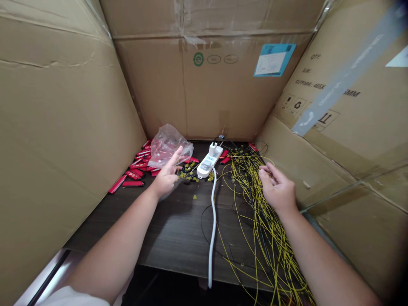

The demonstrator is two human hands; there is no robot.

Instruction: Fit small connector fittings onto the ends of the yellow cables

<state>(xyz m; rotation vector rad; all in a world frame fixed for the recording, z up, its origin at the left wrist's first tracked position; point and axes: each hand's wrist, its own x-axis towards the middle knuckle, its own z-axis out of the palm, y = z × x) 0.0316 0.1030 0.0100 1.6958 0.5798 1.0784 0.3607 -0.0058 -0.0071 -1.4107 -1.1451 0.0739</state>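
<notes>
Left hand (166,176) was open, fingers spread, near the plastic bag (168,144). Right hand (278,189) pinched into the yellow wires (255,199) (tangled, right of the power strip (208,161)). Risk: a pull could snag the bundle and drag the strip.

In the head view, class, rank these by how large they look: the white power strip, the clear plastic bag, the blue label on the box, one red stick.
1. Clear plastic bag
2. Blue label, close to the bag in size and farther away, so unsure
3. White power strip
4. Red stick
</notes>
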